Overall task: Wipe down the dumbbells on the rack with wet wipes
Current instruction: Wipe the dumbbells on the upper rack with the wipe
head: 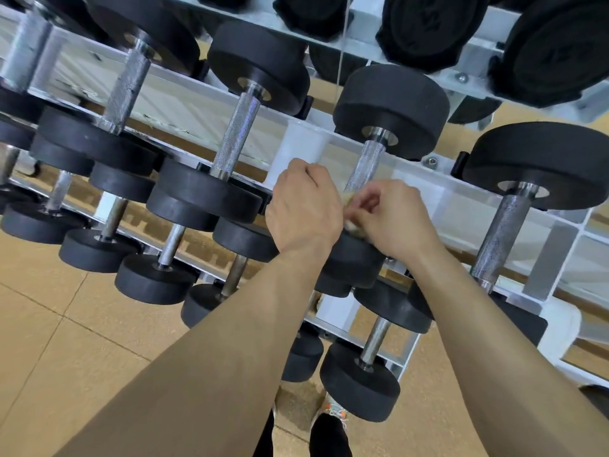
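A black dumbbell [392, 107] with a knurled steel handle lies on the middle tier of the white rack [306, 143]. Both my hands meet at the near end of its handle. My left hand [304, 206] is curled into a fist beside the handle; what it grips is hidden. My right hand [392, 219] pinches a small, crumpled, yellowish wet wipe [351, 225] against the handle base, just above the near weight head [354, 258].
Several more black dumbbells fill the rack's tiers to the left, right and below, and larger ones sit on the top tier. Tan rubber floor tiles [66, 324] lie at the lower left. My shoes [329, 427] stand close to the rack's foot.
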The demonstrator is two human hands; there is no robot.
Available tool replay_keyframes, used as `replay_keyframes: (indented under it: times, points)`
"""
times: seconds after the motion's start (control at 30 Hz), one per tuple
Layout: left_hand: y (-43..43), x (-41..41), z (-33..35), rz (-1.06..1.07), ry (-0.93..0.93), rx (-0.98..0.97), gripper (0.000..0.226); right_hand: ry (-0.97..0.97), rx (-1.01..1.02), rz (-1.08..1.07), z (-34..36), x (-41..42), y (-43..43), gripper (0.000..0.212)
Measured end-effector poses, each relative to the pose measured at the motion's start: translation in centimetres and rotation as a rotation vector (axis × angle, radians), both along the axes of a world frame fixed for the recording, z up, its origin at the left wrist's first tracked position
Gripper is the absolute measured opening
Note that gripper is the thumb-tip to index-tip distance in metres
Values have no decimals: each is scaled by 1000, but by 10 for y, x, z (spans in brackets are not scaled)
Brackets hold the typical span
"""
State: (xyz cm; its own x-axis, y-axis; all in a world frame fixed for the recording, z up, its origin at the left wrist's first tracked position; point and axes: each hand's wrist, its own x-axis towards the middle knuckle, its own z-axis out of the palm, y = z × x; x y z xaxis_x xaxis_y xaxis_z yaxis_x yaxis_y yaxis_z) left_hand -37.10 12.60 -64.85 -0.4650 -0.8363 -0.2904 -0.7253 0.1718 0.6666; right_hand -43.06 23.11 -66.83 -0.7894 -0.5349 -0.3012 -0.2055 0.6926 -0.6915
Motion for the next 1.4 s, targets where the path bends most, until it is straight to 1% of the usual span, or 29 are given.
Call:
replay_keyframes:
  times: [0.03, 0.07, 0.1, 0.17, 0.27, 0.3, 0.37, 0.4, 0.47, 0.5, 0.57, 0.63, 0.7, 0.77, 0.87, 0.93, 1.03, 1.07, 1.1, 1.13, 1.2, 1.27, 1.3, 1.33, 1.4]
  points:
    - [0, 0, 0, 2, 2, -1, 28, 1, 60, 90, 3, 1, 1, 17]
    - [0, 0, 0, 6, 3, -1, 28, 15, 83, 130, 5, -1, -1, 15]
    - [1, 0, 0, 11, 5, 0, 28, 44, 67, 115, 6, -5, -4, 14]
    - [1, 0, 0, 18, 6, 1, 27, 135, -15, 12, 5, -16, -14, 12]
    - [1, 1, 1, 21, 11, 0, 28, 349, -48, -81, -3, -31, -29, 8]
    - [1, 1, 1, 19, 13, 0, 28, 407, -58, -91, -8, -33, -31, 11]
    - [0, 1, 1, 17, 18, 4, 28, 441, -74, -78, -14, -30, -27, 18]
    - [0, 1, 1, 16, 22, 5, 28, 469, -49, -46, -15, -26, -22, 18]
    - [0, 2, 1, 10, 25, 7, 28, 597, 60, 94, -13, -18, -9, 21]
    - [0, 2, 1, 6, 25, 9, 28, 663, 119, 211, -11, -16, -2, 29]
    - [1, 1, 1, 0, 22, 12, 29, 661, 195, 377, -2, -18, 7, 45]
    - [0, 1, 1, 3, 25, 11, 29, 706, 211, 544, 1, -24, 14, 51]
    - [0, 1, 1, 6, 30, 6, 29, 758, 243, 800, -2, -31, 20, 59]
    - [0, 1, 1, 7, 33, 6, 28, 786, 239, 1005, -10, -38, 24, 60]
    - [0, 1, 2, 3, 29, 16, 27, 847, 190, 1135, -14, -53, 23, 51]
    - [1, 0, 2, 5, 25, 17, 26, 867, 165, 1127, -14, -64, 21, 49]
    - [1, 1, 2, 5, 33, 14, 27, 867, 134, 976, -12, -72, 17, 64]
    - [1, 1, 2, 5, 35, 13, 27, 869, 117, 917, -12, -68, 16, 63]
    - [1, 1, 3, 6, 36, 14, 27, 877, 87, 879, -13, -60, 15, 56]
    - [1, 1, 3, 7, 35, 17, 27, 873, 65, 871, -15, -51, 15, 49]
    - [1, 1, 4, 10, 35, 23, 27, 829, -11, 966, -21, -33, 16, 43]
    - [1, 1, 4, 13, 40, 24, 28, 753, -92, 1101, -20, -32, 16, 41]
    - [1, 2, 4, 16, 41, 24, 29, 749, -111, 1121, -18, -41, 14, 43]
    - [1, 1, 4, 18, 40, 25, 29, 755, -98, 1106, -14, -53, 10, 45]
    - [2, 1, 4, 15, 36, 27, 28, 791, -33, 1007, -4, -77, 3, 48]
